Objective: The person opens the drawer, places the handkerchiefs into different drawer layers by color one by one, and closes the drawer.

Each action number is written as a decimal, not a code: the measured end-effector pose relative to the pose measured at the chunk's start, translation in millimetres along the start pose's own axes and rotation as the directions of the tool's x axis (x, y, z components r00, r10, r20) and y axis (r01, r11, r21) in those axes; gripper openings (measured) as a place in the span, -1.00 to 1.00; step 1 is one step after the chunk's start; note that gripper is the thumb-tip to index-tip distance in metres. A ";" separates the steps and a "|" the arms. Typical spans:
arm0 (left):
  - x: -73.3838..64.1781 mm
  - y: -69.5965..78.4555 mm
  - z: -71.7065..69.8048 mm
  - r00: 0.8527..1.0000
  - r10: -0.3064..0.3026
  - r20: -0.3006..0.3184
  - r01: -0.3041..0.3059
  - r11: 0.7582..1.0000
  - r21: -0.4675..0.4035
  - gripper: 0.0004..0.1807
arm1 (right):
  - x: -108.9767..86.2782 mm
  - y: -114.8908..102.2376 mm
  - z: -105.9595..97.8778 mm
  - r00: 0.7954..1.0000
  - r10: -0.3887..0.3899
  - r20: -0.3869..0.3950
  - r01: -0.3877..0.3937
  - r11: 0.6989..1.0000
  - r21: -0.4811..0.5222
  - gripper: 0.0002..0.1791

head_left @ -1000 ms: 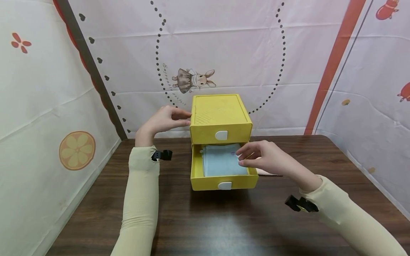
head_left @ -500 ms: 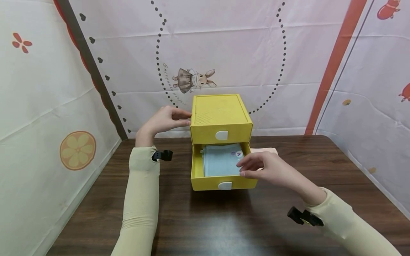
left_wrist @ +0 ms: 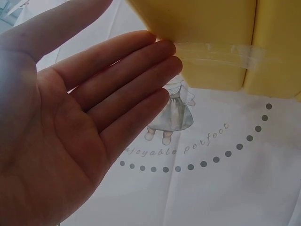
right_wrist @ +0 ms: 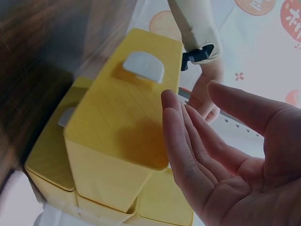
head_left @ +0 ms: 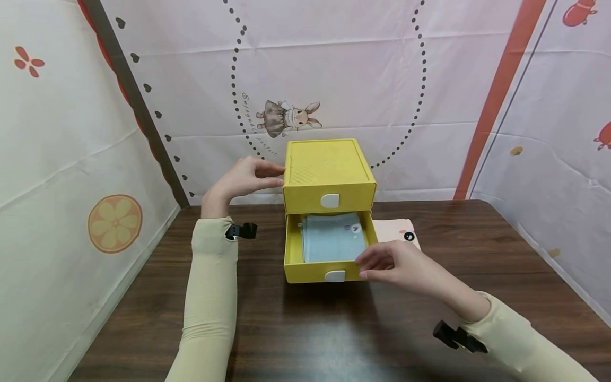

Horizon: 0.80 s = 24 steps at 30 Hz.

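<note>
A yellow two-tier drawer box (head_left: 329, 162) stands on the table, its top drawer (head_left: 305, 199) closed. The bottom drawer (head_left: 305, 273) is pulled out, with folded light blue cloth (head_left: 334, 241) inside. My left hand (head_left: 245, 175) touches the box's left side with its fingertips; in the left wrist view its fingers (left_wrist: 136, 75) lie nearly straight beside the yellow wall. At the front right corner of the bottom drawer hovers my right hand (head_left: 398, 265), fingers loosely bent and holding nothing. White half-round pulls (head_left: 335, 276) sit on both drawer fronts.
A pale pink cloth (head_left: 389, 229) with a small black round mark lies right of the box on the dark wooden table (head_left: 324, 339). Printed white curtains (head_left: 334, 69) hang behind and at both sides. Clear tape (left_wrist: 216, 54) crosses the box's side.
My right hand has moved down and toward me, from over the blue cloth to the drawer's front corner, uncovering more of the pink cloth. The left hand stays where it was.
</note>
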<state>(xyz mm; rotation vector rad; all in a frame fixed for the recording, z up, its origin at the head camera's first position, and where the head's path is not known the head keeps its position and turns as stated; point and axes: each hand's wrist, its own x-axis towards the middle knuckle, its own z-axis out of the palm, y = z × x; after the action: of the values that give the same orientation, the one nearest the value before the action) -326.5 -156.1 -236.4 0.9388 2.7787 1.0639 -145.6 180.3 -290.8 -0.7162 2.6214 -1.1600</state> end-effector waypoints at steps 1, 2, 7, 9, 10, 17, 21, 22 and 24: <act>-0.2 -0.1 0.0 1.000 -0.001 -0.001 0.001 1.000 -0.001 -0.50 | -0.3 0.5 1.4 1.000 0.006 0.004 -0.006 1.000 0.005 -0.70; -0.4 -0.4 0.0 1.000 -0.003 -0.002 0.003 1.000 -0.005 -0.50 | -0.6 0.9 2.7 1.000 0.010 0.006 -0.010 1.000 0.007 -0.70; -0.7 -1.0 -0.2 1.000 -0.003 -0.002 0.003 1.000 -0.009 -0.48 | -3.8 2.7 7.9 1.000 -0.017 0.012 0.017 1.000 0.005 -0.69; -1.1 -0.9 -0.1 1.000 -0.002 -0.002 0.002 1.000 -0.007 -0.48 | -4.8 2.8 10.3 1.000 -0.022 0.013 0.022 1.000 0.003 -0.69; -1.1 -1.0 -0.2 1.000 -0.002 -0.003 0.002 1.000 -0.005 -0.48 | -5.0 3.0 11.5 1.000 -0.020 0.015 0.020 1.000 0.004 -0.69; -1.7 -0.9 0.4 1.000 -0.015 -0.003 0.015 1.000 -0.011 -0.47 | -4.4 9.9 21.3 0.999 -0.003 0.038 0.002 0.999 0.040 -0.73; -2.1 0.7 0.3 1.000 -0.010 0.001 0.010 1.000 -0.002 -0.48 | -4.0 14.6 27.3 0.999 0.002 0.043 -0.003 0.999 0.042 -0.72; -2.2 1.5 0.1 1.000 -0.009 0.002 0.009 1.000 -0.002 -0.48 | -4.0 15.6 28.9 0.999 0.002 0.040 -0.003 0.999 0.040 -0.72; -2.5 3.0 -0.6 1.000 -0.010 0.004 0.010 1.000 -0.002 -0.49 | -3.9 17.4 32.4 1.000 0.002 0.029 -0.003 0.999 0.037 -0.71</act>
<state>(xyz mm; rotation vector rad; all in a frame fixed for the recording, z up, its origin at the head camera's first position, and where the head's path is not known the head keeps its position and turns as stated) -323.0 -156.0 -234.5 0.9243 2.7760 1.0617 -136.9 171.4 -325.6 -0.7175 2.5691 -1.1849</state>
